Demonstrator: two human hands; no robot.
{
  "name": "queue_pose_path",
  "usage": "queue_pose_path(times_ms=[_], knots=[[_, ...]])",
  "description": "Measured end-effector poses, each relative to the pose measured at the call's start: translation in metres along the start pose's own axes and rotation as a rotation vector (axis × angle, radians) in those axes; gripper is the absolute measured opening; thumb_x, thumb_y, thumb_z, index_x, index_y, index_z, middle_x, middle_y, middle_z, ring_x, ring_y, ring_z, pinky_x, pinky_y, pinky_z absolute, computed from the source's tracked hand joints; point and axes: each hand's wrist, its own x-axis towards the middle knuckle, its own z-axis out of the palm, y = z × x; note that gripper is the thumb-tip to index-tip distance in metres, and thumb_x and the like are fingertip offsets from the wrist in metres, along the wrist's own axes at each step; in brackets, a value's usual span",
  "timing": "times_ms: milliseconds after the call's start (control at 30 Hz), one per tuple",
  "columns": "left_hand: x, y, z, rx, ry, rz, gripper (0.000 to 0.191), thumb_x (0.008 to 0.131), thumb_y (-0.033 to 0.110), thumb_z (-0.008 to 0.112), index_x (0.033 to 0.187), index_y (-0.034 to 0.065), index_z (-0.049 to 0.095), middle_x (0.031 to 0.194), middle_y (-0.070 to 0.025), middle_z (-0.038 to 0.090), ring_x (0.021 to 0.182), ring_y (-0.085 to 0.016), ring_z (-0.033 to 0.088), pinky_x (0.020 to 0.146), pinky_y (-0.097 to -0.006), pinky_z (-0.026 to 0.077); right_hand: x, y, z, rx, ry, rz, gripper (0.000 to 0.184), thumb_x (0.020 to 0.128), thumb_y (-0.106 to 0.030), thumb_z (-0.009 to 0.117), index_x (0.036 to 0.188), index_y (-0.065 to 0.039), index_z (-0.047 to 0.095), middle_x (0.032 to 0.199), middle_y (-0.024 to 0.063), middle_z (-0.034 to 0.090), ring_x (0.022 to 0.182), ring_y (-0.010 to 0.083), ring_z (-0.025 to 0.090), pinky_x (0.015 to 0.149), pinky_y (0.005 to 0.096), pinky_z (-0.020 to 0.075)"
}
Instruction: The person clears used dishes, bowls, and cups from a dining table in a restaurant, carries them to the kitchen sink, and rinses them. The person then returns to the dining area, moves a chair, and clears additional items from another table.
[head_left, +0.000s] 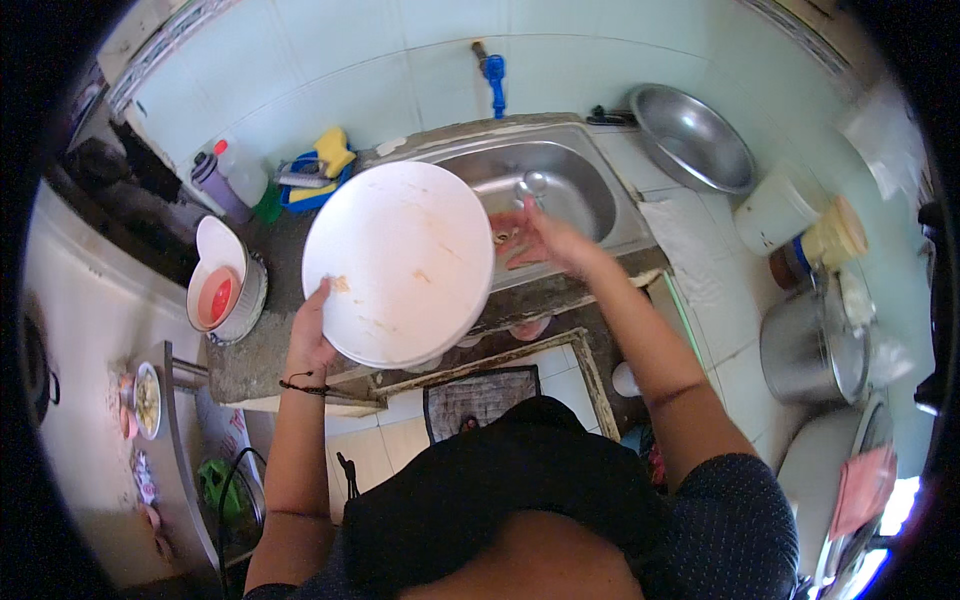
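Observation:
My left hand (313, 330) grips the left edge of a large white round plate (401, 262), its thumb on the face, which bears yellowish smears. A second rim shows along the lower edge, so it may be a stack. The plate covers the left part of a stainless steel sink (577, 195). Over the sink's front part, my right hand (551, 240) is apart from the plate, fingers spread and somewhat blurred, holding nothing that I can see. Beside its fingers something reddish and a small round clear thing (534, 182) lie in the basin.
A blue tap (495, 79) juts from the tiled wall. To the left are a blue tray (319, 199) with a yellow sponge (334, 152), bottles and nested containers (221, 292). A metal basin (694, 139), white bucket (776, 214) and metal pot (810, 341) stand at right.

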Motion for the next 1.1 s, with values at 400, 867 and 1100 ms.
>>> queue_pose_path(times_ms=[400,867,1100], knots=[[-0.023,-0.013,-0.044,-0.224,0.512,0.258,0.042,0.095,0.026,0.038,0.125,-0.0029,0.038,0.124,-0.0187,0.047,0.113,-0.031,0.048,0.096,-0.0439,0.040,0.143,0.124,-0.172,-1.392,-0.141,0.238,0.048,0.066,-0.015,0.069,0.108,-0.001,0.052,0.086,0.0164,0.061,0.073,0.0251,0.062,0.063,0.0363,0.0509],[-0.022,-0.059,-0.033,-0.339,0.710,0.286,0.045,0.094,0.030,0.038,0.125,-0.0021,0.039,0.124,-0.0168,0.047,0.113,-0.032,0.047,0.097,-0.0452,0.038,0.221,0.162,-0.123,-1.387,-0.407,-0.573,0.064,0.084,-0.035,0.053,0.135,-0.006,0.028,0.136,0.0164,0.032,0.128,0.0300,0.028,0.107,0.0452,0.0167],[-0.011,-0.053,-0.039,-0.341,0.759,0.318,0.044,0.094,0.029,0.041,0.125,-0.0011,0.039,0.124,-0.0154,0.048,0.113,-0.031,0.047,0.096,-0.0448,0.039,0.194,0.176,-0.089,-0.803,-1.065,-0.458,0.038,0.090,-0.026,0.043,0.119,-0.003,0.048,0.130,0.0147,0.042,0.122,0.0296,0.036,0.105,0.0443,0.0212]])
